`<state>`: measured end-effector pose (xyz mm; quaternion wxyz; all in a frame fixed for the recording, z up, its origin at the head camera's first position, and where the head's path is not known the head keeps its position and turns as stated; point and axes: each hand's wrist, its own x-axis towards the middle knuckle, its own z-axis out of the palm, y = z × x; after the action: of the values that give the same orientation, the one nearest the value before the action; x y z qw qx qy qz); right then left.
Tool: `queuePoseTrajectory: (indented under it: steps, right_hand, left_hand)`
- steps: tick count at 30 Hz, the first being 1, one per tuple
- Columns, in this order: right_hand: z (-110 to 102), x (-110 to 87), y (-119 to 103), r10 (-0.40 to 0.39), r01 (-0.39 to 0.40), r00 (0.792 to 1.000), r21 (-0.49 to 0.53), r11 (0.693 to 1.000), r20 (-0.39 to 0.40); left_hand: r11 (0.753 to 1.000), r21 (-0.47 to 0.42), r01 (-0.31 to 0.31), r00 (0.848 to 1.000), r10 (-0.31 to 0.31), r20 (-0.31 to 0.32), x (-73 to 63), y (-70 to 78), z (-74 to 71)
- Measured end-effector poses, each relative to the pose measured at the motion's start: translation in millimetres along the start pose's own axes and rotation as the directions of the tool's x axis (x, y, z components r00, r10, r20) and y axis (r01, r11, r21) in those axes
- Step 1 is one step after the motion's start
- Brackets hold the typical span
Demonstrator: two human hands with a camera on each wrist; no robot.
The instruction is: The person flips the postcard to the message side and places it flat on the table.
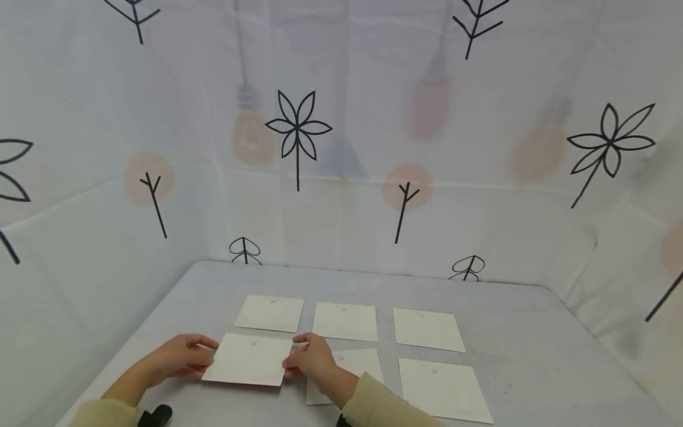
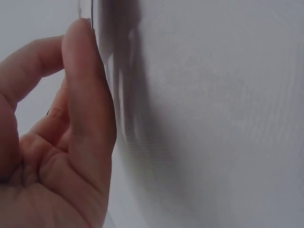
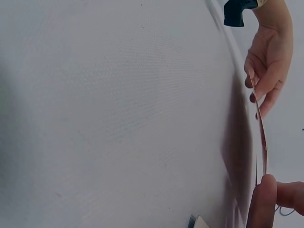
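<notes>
Both hands hold one white card [image 1: 248,359] by its opposite short sides, face up with a tiny printed mark near its far edge. My left hand [image 1: 178,360] pinches the left side; in the left wrist view its thumb [image 2: 88,95] lies along the near side. The right hand [image 1: 318,360] grips the right side between thumb and fingers. In the right wrist view the card's thin edge [image 3: 263,137] runs between the two hands, raised slightly, with a dark shadow on the tabletop [image 3: 142,118].
Three similar cards form a back row: left [image 1: 270,313], middle [image 1: 344,322], right [image 1: 428,330]. In the front row, one card [image 1: 363,363] is partly covered by the right forearm, and another [image 1: 446,388] lies to its right. A patterned cloth [image 1: 341,225] hangs behind the table [image 1: 539,356].
</notes>
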<state>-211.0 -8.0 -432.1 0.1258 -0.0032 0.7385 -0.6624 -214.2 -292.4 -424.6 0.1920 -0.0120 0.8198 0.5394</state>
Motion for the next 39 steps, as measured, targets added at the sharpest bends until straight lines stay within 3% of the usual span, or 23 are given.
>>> queuePoseTrajectory:
  steps: [13, 21, 33, 39]
  right_hand:
    - [1, -2.3, 0, 0.039, -0.035, 0.999, -0.12, 0.992, 0.029]
    - [0, -2.0, -1, 0.039, -0.032, 0.999, -0.18, 0.983, 0.033]
    - [-6, 0.7, 1, 0.023, -0.014, 0.998, -0.172, 0.985, 0.05]
    - [-10, 1.8, -2, -0.041, 0.048, 0.998, -0.151, 0.987, 0.047]
  left_hand:
    - [0.997, 0.07, 0.019, 0.998, -0.014, -0.066, 0.9, -2.2, 7.6]
    - [0.989, 0.108, 0.102, 0.979, -0.08, -0.186, 4.8, -0.1, 15.1]
    - [0.983, 0.132, 0.125, 0.969, -0.092, -0.23, 6.0, 6.4, 21.2]
    - [0.981, 0.15, 0.12, 0.964, -0.079, -0.255, 8.7, 7.7, 22.7]
